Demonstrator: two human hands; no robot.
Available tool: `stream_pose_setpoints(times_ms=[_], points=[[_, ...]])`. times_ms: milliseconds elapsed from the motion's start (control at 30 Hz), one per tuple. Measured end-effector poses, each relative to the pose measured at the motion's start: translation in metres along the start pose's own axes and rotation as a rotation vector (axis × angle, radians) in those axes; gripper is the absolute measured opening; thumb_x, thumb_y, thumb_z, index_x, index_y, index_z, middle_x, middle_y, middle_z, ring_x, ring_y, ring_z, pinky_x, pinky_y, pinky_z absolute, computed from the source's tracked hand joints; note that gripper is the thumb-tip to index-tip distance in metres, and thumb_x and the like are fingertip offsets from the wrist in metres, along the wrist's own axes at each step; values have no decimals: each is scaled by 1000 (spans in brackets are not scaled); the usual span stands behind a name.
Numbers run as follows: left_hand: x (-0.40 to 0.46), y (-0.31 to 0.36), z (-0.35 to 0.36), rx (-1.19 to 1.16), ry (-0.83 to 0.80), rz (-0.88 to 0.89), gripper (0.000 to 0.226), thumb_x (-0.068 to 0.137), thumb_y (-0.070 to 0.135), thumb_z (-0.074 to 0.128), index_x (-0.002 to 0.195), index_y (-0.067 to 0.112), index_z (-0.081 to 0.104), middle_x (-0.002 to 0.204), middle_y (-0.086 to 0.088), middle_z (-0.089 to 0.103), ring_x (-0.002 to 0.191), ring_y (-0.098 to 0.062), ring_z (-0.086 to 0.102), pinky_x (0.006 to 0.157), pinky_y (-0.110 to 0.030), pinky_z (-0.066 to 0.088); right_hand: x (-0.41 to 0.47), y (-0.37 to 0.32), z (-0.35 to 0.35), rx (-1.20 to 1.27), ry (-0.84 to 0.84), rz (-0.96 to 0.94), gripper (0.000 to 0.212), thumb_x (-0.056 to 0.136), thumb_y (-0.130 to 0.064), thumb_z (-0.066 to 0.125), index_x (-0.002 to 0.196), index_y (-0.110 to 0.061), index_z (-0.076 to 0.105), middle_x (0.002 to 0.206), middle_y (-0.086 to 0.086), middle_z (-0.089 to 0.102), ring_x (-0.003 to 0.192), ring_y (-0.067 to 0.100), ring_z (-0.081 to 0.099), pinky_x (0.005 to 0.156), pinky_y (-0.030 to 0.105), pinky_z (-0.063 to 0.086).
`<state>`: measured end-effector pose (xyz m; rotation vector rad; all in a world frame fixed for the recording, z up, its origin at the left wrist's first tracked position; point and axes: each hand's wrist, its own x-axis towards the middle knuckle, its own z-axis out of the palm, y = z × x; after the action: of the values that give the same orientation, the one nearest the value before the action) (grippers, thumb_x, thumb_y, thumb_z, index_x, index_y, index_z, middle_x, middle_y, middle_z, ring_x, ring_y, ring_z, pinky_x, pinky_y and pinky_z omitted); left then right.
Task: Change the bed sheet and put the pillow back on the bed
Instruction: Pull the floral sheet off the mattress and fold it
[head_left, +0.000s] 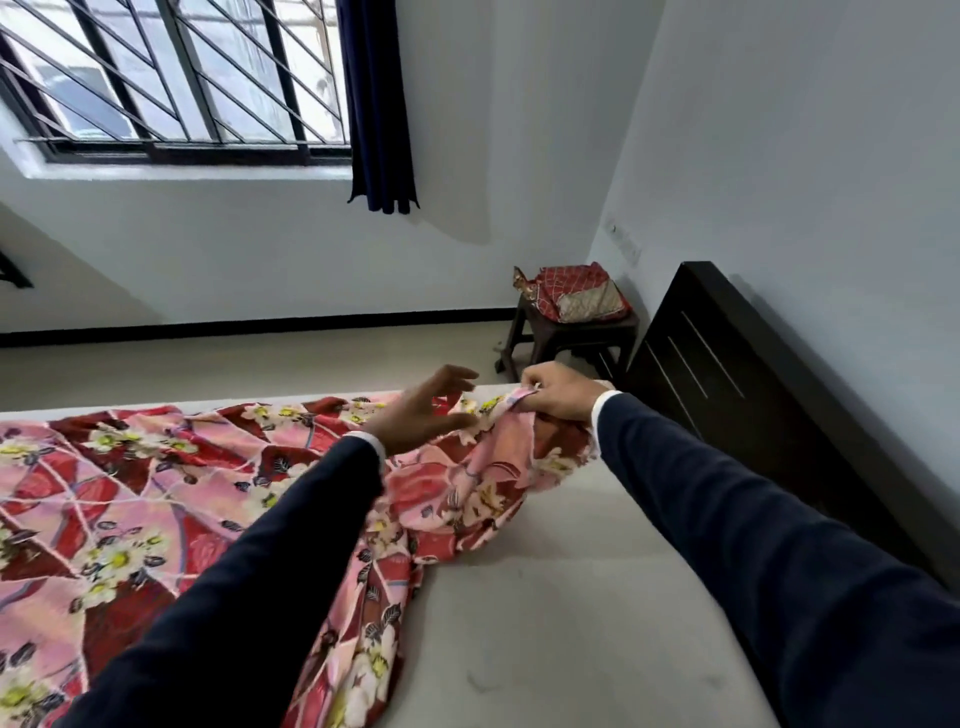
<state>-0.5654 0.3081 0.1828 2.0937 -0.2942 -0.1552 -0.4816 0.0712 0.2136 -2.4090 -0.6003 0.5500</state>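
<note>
**Right hand pinching the sheet's corner at the far side of the mattress**

Your right hand (563, 391) has its fingers curled round a bunched corner of the floral bed sheet (156, 499), pinching it just above the far edge of the bare mattress (571, 623), near the dark headboard (727, 374). Your left hand (421, 410) hovers beside it with fingers spread and relaxed, gripping nothing, just over the cloth. The sheet lies rumpled across the left part of the mattress, gathered into a heap below your right hand, with the right part of the mattress uncovered. Beyond the bed, a dark stool (566, 338) in the corner carries a red patterned bag (576, 291). A barred window (171, 78) with a dark blue curtain (379, 104) is on the far wall.
</note>
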Motion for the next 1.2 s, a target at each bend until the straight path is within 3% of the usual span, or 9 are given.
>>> stream_pose_setpoints(times_ms=[100,200,300,433,633,767,900,1067,1200], points=[[20,13,25,242,28,85,51,91,17,72,136,18,49,97,5,66,89,-3,63,79,-20,50,5,-8,-6,108,-85,-35,30,85,-27,78,75,-17,51,73,0,53,66,10,49,57,21,38],[25,13,35,199,96,10,28,95,11,62,122,14,55,74,3,60,60,1,52,58,-18,42,2,-1,-16,235,-180,-79,27,81,-22,83,91,-15,59,83,2,59,74,11,56,65,24,46],[22,11,36,198,232,-7,18,92,8,60,109,12,60,80,-8,65,68,-14,53,59,-22,38,0,19,-27,223,-235,-13,36,78,-16,85,103,-11,61,89,5,65,79,17,62,66,28,52],[22,5,32,205,324,36,14,87,13,68,99,11,61,77,-3,65,66,-14,53,60,-28,38,-5,47,-36,154,-239,39,27,79,-17,84,90,-14,59,77,5,57,63,15,52,49,24,40],[24,5,34,149,276,-63,30,84,21,80,102,13,57,92,-4,63,78,-16,57,63,-22,44,-11,56,-38,850,-60,-109,26,75,10,76,90,-8,65,87,3,68,87,16,66,77,22,57],[20,14,41,-183,34,-112,35,79,39,81,95,18,58,85,-4,56,73,-11,56,62,-24,48,-15,45,-41,1048,-166,-163,36,62,-2,83,95,3,72,91,12,71,91,21,68,81,26,56],[19,21,52,-308,122,-80,31,84,30,78,93,5,63,82,-5,56,76,-16,55,65,-30,46,-21,34,-41,1122,-251,-116,18,75,-7,74,93,-7,76,91,10,75,85,19,72,82,29,60],[24,15,47,28,310,-142,30,85,34,79,88,10,61,78,-10,63,67,-14,54,63,-33,45,-19,23,-40,1101,-160,-84,42,75,-32,80,105,-4,71,96,11,75,85,21,72,82,32,60],[17,22,44,24,323,-123,25,83,24,81,85,14,59,72,1,62,55,-8,54,54,-26,44,-23,16,-56,1150,-193,-122,54,61,-47,91,98,-11,74,91,9,75,80,20,72,76,32,60]])
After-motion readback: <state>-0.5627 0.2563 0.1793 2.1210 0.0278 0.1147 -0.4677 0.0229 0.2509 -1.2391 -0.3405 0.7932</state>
